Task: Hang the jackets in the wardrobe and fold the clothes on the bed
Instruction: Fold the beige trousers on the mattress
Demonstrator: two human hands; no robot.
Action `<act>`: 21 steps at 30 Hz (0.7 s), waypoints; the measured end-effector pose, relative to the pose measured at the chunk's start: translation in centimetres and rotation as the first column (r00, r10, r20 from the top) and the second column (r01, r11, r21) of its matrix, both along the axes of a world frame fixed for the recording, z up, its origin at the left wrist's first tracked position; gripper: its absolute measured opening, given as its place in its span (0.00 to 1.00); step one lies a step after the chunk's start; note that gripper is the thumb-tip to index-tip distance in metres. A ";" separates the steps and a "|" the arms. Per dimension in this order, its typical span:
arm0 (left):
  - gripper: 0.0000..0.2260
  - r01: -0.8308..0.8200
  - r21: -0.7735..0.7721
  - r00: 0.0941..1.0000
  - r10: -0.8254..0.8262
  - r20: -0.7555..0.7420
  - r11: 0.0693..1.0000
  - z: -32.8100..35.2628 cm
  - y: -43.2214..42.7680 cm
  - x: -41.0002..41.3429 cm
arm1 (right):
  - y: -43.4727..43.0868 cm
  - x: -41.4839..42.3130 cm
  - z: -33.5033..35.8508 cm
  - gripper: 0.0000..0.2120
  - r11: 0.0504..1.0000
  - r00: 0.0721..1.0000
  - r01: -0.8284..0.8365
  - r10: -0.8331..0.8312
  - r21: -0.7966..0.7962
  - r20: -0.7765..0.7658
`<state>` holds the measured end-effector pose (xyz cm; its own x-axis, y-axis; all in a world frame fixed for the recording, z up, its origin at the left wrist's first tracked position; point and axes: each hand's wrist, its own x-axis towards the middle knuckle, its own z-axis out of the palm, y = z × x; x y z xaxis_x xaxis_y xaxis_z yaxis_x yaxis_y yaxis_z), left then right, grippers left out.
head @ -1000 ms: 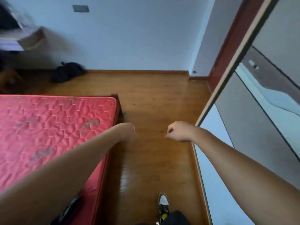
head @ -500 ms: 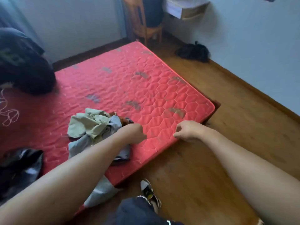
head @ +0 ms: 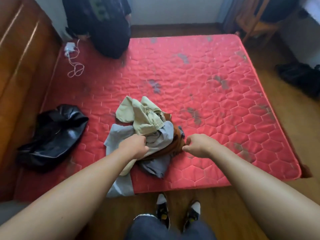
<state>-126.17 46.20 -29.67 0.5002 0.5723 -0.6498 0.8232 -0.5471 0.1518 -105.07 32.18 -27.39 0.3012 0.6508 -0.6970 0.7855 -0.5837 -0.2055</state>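
Fingers, left hand (head: 134,149): curled into grey cloth of the clothes pile (head: 147,122).
Fingers, right hand (head: 199,146): loosely hooked, spread, empty, just beside the pile's brown garment (head: 176,144).
Pile: by the mattress's (head: 225,118) near edge, one piece drooping over.
Handling: probably soft, light, tangled; pinch a collar or hem.
Containers: none sure; a shiny black heap (head: 53,134) on the mattress's left side, bag or jacket unclear.

Red quilted mattress (head: 216,104), grey stains scattered over the surface; loose pile of clothes (head: 145,122) near the front edge, one grey piece hanging over it. Black jacket (head: 55,135) crumpled at the left side; white charger (head: 69,47) and looped cable (head: 76,68) near the far left corner; dark bundle (head: 103,32) at the far edge.
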 end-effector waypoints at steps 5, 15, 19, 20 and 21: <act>0.20 -0.132 0.001 0.988 0.131 -0.085 0.991 -5.5 3.7 -0.5 | 7.0 1.1 -7.2 0.11 0.981 0.980 -0.195 0.195 0.005 0.033; 0.19 -0.234 -0.022 0.961 0.228 -0.154 0.972 -22.2 7.5 3.1 | 16.7 0.7 -25.0 0.19 0.770 0.757 -0.638 0.629 -0.008 0.173; 0.22 -0.180 0.023 0.969 0.181 -0.170 0.983 -28.5 8.7 3.6 | 18.4 0.5 -29.9 0.22 0.684 0.664 -0.729 0.703 0.012 0.253; 0.22 -0.179 0.031 0.970 0.182 -0.164 0.983 -29.6 9.0 3.5 | 18.6 0.4 -30.7 0.21 0.682 0.666 -0.730 0.696 0.044 0.270; 0.22 -0.184 0.041 0.971 0.188 -0.146 0.982 -30.6 9.4 3.4 | 18.7 0.4 -31.4 0.19 0.679 0.674 -0.728 0.680 0.100 0.290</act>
<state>-122.77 55.60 -60.28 0.2826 0.6648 -0.6915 0.9231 -0.3846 0.0075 -104.65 50.86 -58.83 -0.1810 0.8401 -0.5113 0.9804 0.1952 -0.0264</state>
